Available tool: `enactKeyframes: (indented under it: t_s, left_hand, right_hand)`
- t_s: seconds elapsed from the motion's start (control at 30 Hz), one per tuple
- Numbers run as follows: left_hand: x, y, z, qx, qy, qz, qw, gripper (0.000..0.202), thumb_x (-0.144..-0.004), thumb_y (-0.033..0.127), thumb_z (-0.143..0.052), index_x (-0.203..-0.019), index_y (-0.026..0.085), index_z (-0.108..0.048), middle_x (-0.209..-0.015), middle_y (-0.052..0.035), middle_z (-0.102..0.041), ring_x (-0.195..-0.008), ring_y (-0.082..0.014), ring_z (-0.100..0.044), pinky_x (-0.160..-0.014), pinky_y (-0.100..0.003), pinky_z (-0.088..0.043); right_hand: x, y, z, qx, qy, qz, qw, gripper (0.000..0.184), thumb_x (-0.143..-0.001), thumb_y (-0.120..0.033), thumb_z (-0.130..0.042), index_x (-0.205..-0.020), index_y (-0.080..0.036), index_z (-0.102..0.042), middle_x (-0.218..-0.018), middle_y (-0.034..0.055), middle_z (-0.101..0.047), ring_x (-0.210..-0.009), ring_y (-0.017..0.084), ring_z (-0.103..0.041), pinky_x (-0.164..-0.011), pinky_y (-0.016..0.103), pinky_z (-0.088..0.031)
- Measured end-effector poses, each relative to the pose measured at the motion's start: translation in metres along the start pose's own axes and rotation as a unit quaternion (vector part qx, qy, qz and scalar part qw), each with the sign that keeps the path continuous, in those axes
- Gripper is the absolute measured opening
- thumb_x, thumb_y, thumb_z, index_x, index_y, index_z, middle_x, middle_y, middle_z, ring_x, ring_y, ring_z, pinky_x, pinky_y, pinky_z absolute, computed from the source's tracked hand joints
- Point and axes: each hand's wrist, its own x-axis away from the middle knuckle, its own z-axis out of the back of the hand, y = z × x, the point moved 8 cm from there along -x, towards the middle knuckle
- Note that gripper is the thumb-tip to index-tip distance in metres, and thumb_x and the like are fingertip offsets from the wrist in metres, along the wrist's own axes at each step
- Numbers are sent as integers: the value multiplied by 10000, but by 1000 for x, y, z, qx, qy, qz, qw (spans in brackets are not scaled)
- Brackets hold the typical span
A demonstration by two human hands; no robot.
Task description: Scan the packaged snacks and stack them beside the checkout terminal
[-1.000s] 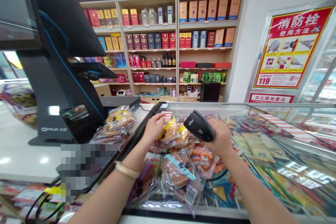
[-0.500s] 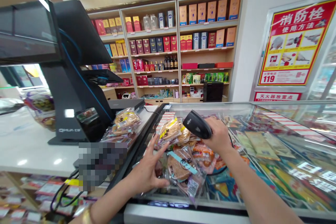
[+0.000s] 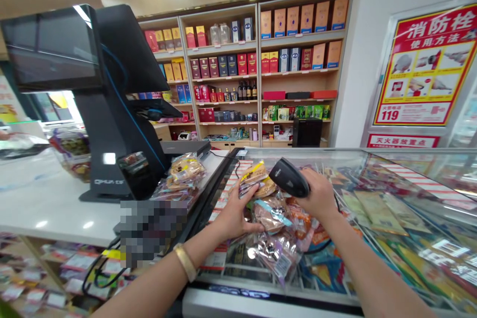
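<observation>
My right hand [image 3: 318,195] is closed round a black barcode scanner [image 3: 288,177], its head tilted down toward a pile of clear-wrapped pastry packets [image 3: 278,238] on the glass lid of a chest freezer [image 3: 372,179]. My left hand [image 3: 236,213] grips a brown pastry packet with a teal label [image 3: 271,211], lifted a little off the pile just under the scanner. A yellow-labelled packet [image 3: 255,176] lies just beyond my left fingers. A gold bangle [image 3: 186,262] sits on my left wrist.
A black checkout terminal with a screen [image 3: 100,104] stands on the white counter [image 3: 44,208] at left. More pastry packets [image 3: 184,171] are stacked beside its base. Shelves of boxed goods [image 3: 261,64] fill the back wall. A red fire-hydrant poster [image 3: 428,74] hangs at right.
My left hand left the yellow-labelled packet, dropped to the nearer brown packet and raised it toward the scanner. The right hand held the scanner nearly still. The camera turned slightly left.
</observation>
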Motion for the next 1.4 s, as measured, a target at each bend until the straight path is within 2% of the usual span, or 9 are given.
enactKeyframes:
  t_s: [0.23, 0.43, 0.67, 0.77, 0.87, 0.97, 1.07, 1.27, 1.4]
  left_hand:
    - [-19, 0, -3, -5, 26, -24, 999, 1123, -544, 548, -843, -1501, 300, -310, -1600, -154, -44, -1454, -438, -137, -1131, -585, -275]
    - [-4, -1, 14, -81, 56, 29, 995, 1122, -568, 584, -810, -1513, 314, -270, -1601, -166, -64, -1427, -445, -221, -1087, -584, -340]
    - [14, -8, 103, -212, 247, 59, 944, 593, -793, 381, -652, -1349, 220, -522, -1423, -166, -431, -1252, -323, -476, -1047, -481, -396]
    - [21, -26, 151, -275, 326, 170, 889, 586, -806, 427, -604, -1334, 182, -537, -1407, -198, -443, -1305, -370, -424, -1054, -510, -360]
    - [29, -59, 183, -274, 328, 321, 845, 664, -847, 496, -506, -1401, 136, -456, -1409, -260, -438, -1307, -405, -431, -1022, -535, -370]
    - [31, -98, 188, -224, 231, 430, 843, 795, -833, 579, -462, -1451, 88, -360, -1324, -293, -532, -1247, -439, -493, -976, -567, -387]
    - [33, -119, 183, -178, 170, 467, 849, 859, -804, 631, -453, -1476, 116, -307, -1279, -264, -592, -1176, -445, -554, -940, -571, -407]
    - [37, -101, 188, -193, 272, 419, 845, 896, -725, 569, -604, -1474, 169, -318, -1276, -227, -599, -1205, -454, -522, -950, -580, -404]
    - [36, -83, 188, -150, 358, 339, 857, 819, -722, 394, -639, -1457, 203, -333, -1184, -144, -620, -1088, -340, -605, -920, -482, -466]
  right_hand:
    - [3, 4, -2, 7, -4, 5, 1000, 190, -738, -265, -587, -900, -172, -620, -784, 50, -631, -732, 213, -583, -652, 301, -381]
    - [3, 4, -5, 18, -20, 3, 1000, 162, -741, -259, -594, -882, -186, -629, -761, 41, -627, -704, 210, -572, -643, 298, -371]
    - [3, 4, -6, 7, -22, 4, 1000, 149, -743, -241, -578, -873, -184, -624, -754, 44, -620, -715, 206, -567, -650, 291, -373]
    - [3, 2, -6, 9, -16, 6, 1000, 157, -742, -237, -582, -884, -183, -622, -760, 41, -621, -723, 206, -569, -658, 292, -376]
    - [3, 0, -6, 10, -16, 10, 1000, 163, -742, -252, -598, -888, -183, -621, -762, 39, -624, -722, 208, -569, -654, 297, -370]
    - [2, -1, -8, 4, -21, 10, 1000, 169, -745, -264, -603, -892, -181, -620, -768, 41, -630, -724, 209, -572, -651, 300, -366]
    - [2, -2, -8, -1, -21, 12, 1000, 188, -748, -264, -595, -913, -178, -624, -781, 44, -633, -737, 209, -579, -652, 300, -366]
    - [2, -3, -8, -4, -28, 4, 1000, 217, -739, -249, -580, -943, -191, -628, -792, 42, -637, -751, 204, -582, -666, 298, -365]
    - [1, -4, -8, -6, -31, 3, 999, 219, -729, -243, -584, -937, -191, -628, -790, 45, -639, -753, 208, -581, -664, 300, -364]
